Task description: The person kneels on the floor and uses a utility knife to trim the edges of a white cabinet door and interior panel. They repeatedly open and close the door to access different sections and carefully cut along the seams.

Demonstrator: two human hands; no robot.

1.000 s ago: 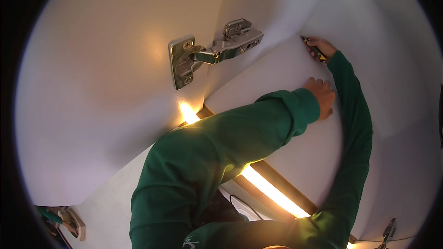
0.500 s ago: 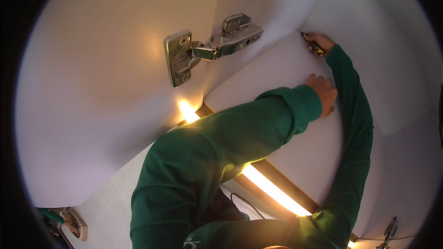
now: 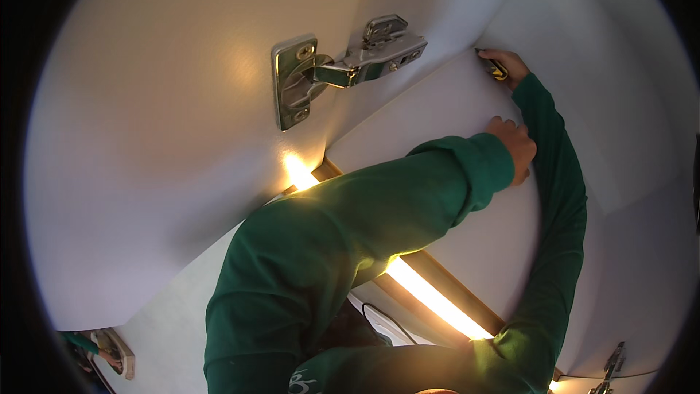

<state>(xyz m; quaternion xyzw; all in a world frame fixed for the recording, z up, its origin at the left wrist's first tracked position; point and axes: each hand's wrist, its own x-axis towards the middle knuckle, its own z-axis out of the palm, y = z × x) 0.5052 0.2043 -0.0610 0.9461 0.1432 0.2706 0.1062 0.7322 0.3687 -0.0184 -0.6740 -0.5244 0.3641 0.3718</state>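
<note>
Up in the far corner of the white cabinet panel (image 3: 437, 113), my right hand (image 3: 515, 66) is closed around a black and yellow utility knife (image 3: 499, 69). The knife's dark front end points to the corner where the panels meet; its blade is too small to make out. Lower down, my left hand (image 3: 515, 147) is closed over the same panel, knuckles showing. What its curled fingers hold, if anything, is hidden. Both arms wear green sleeves. My left arm crosses the view from the lower left, while the right arm curves up along the right side.
A metal hinge (image 3: 350, 66) juts from the white door (image 3: 175, 124) at the upper left, and another hinge (image 3: 611, 368) sits at the lower right. A glowing light strip (image 3: 437, 299) runs behind my left arm. Another person's hand (image 3: 109, 357) shows at the lower left.
My right hand has turned a little on the knife, so less of the knife shows. My left hand has shifted slightly right. The hinge now appears a little farther right and higher.
</note>
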